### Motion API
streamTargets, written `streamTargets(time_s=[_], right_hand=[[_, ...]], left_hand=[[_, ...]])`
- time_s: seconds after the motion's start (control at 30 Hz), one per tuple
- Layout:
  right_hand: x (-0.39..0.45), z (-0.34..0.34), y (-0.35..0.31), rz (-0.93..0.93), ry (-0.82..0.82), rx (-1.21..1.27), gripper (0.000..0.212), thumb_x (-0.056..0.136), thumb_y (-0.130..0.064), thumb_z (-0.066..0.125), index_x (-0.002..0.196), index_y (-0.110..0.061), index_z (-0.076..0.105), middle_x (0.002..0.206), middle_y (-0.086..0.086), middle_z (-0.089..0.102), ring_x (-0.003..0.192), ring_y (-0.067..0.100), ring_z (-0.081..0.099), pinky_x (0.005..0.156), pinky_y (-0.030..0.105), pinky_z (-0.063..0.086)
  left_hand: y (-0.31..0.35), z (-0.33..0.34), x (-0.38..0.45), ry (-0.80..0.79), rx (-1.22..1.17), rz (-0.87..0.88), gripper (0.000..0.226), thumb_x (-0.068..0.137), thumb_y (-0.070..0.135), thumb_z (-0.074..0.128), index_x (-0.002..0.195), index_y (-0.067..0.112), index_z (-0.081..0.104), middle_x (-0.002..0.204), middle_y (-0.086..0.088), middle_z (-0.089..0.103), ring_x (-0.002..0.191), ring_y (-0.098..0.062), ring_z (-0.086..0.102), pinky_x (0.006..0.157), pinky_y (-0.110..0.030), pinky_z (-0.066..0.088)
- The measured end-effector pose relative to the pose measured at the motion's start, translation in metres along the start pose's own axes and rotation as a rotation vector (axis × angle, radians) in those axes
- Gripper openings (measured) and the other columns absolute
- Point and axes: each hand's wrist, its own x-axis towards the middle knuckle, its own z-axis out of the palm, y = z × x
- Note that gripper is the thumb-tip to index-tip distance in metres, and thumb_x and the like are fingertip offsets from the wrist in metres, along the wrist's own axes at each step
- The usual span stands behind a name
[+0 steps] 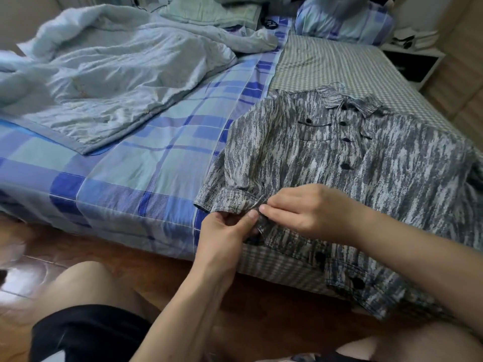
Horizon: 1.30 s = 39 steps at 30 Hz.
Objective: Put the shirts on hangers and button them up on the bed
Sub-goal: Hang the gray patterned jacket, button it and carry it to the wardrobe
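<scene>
The grey shirt (326,163) lies flat on the bed (162,163), collar far from the hands, bottom hem hanging over the bed's edge near the person. Both hands work close together at the shirt's front strip, approx. halfway down. The left hand (224,236) pinches the cloth edge from below w/ thumb and fingers. The right hand (300,210) pinches the same spot from above, fingertips almost touching the left thumb. So both hands are closed tight on the shirt, prob. pushing a button thru its hole, tho the button itself is hidden by the fingers. Above the hands, toward the collar, four dark buttons (346,166) sit in a neat row & look done up. Below the hands, toward the hem, the front flap looks loose and at least two buttons still show undone. No hanger can be seen; it may be inside the shirt, can't tell. Only this one shirt is in sight. A crumpled blue blanket (109,74) sits well off to the left of the hands. I'd say this shirt is about half buttoned, w/ the lower ones left.
</scene>
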Motion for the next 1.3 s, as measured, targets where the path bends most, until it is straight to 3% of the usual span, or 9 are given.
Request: streamTargets(time_s=[0.17, 0.43, 0.6, 0.77, 0.9, 0.97, 1.1, 1.2, 1.3], right_hand=[[0.002, 0.009, -0.001, 0.04, 0.034, -0.041, 0.015, 0.099, 0.0, 0.06, 0.106, 0.007, 0.072, 0.093, 0.014, 0.073, 0.078, 0.024, 0.07, 0.067, 0.029, 0.061], [0.006, 0.034, -0.037, 0.553, 0.183, 0.287, 0.016, 0.094, -0.014, 0.057, 0.091, -0.007, 0.071, 0.08, -0.001, 0.063, 0.066, 0.01, 0.055, 0.06, 0.023, 0.054], [0.003, 0.04, -0.054, 0.697, 0.209, 0.244, 0.019, 0.094, -0.02, 0.058, 0.087, -0.009, 0.071, 0.079, -0.001, 0.062, 0.066, 0.015, 0.058, 0.06, 0.03, 0.053], [0.003, 0.051, -0.075, 0.785, 0.244, 0.318, 0.016, 0.096, -0.019, 0.06, 0.098, -0.009, 0.072, 0.087, -0.001, 0.065, 0.076, 0.013, 0.063, 0.07, 0.028, 0.056], [0.0, 0.051, -0.083, 0.838, 0.178, 0.406, 0.02, 0.098, -0.015, 0.058, 0.114, -0.013, 0.07, 0.101, -0.004, 0.062, 0.088, 0.01, 0.062, 0.078, 0.025, 0.055], [-0.007, 0.046, -0.08, 0.917, 0.186, 0.417, 0.02, 0.099, -0.014, 0.058, 0.116, -0.015, 0.068, 0.104, -0.006, 0.061, 0.09, 0.008, 0.06, 0.078, 0.025, 0.054], [-0.037, 0.036, -0.068, 1.084, 0.154, 0.281, 0.025, 0.096, -0.014, 0.058, 0.119, -0.013, 0.067, 0.113, -0.002, 0.063, 0.107, 0.014, 0.058, 0.096, 0.035, 0.053], [-0.071, 0.032, -0.055, 1.311, -0.099, 0.216, 0.05, 0.096, -0.035, 0.053, 0.143, -0.019, 0.052, 0.147, 0.003, 0.045, 0.141, 0.023, 0.033, 0.12, 0.051, 0.03], [-0.09, 0.036, -0.053, 1.347, -0.294, 0.169, 0.069, 0.095, -0.056, 0.039, 0.157, -0.03, 0.026, 0.165, -0.002, 0.015, 0.152, 0.023, 0.007, 0.125, 0.051, 0.011]], left_hand=[[0.004, 0.001, 0.001, -0.011, 0.042, 0.02, 0.01, 0.091, -0.004, 0.068, 0.092, 0.004, 0.074, 0.089, -0.012, 0.078, 0.08, -0.02, 0.074, 0.069, -0.026, 0.058], [-0.013, -0.005, -0.006, 0.033, 0.074, 0.067, 0.013, 0.091, 0.002, 0.072, 0.103, 0.0, 0.074, 0.1, -0.016, 0.078, 0.1, -0.035, 0.073, 0.09, -0.044, 0.058], [-0.023, 0.003, -0.01, 0.063, 0.103, 0.025, 0.004, 0.089, 0.002, 0.072, 0.092, 0.0, 0.074, 0.092, -0.014, 0.078, 0.084, -0.021, 0.07, 0.08, -0.039, 0.056], [-0.035, 0.007, 0.003, 0.196, 0.15, 0.001, 0.014, 0.083, 0.003, 0.067, 0.069, 0.003, 0.066, 0.068, -0.005, 0.064, 0.068, -0.015, 0.053, 0.064, -0.037, 0.043], [-0.039, 0.007, 0.007, 0.238, -0.006, -0.06, 0.007, 0.093, 0.003, 0.068, 0.097, 0.001, 0.074, 0.093, -0.013, 0.078, 0.087, -0.024, 0.073, 0.078, -0.039, 0.057], [-0.035, 0.009, -0.004, 0.219, -0.022, -0.096, 0.015, 0.101, 0.01, 0.06, 0.099, -0.002, 0.07, 0.086, -0.013, 0.076, 0.078, -0.024, 0.073, 0.069, -0.035, 0.06], [-0.028, -0.012, -0.037, 0.146, 0.401, 0.042, 0.044, 0.104, 0.038, 0.054, 0.08, 0.004, 0.066, 0.065, -0.011, 0.069, 0.063, -0.028, 0.069, 0.063, -0.035, 0.054], [-0.018, -0.037, -0.036, 0.354, 0.704, 0.299, 0.031, 0.092, 0.049, 0.069, 0.088, 0.02, 0.059, 0.083, -0.003, 0.061, 0.077, -0.024, 0.061, 0.074, -0.027, 0.049], [-0.005, -0.036, -0.012, 0.276, 0.731, 0.21, 0.043, 0.093, 0.052, 0.064, 0.122, 0.025, 0.05, 0.115, 0.001, 0.055, 0.099, -0.019, 0.06, 0.094, -0.04, 0.049]])
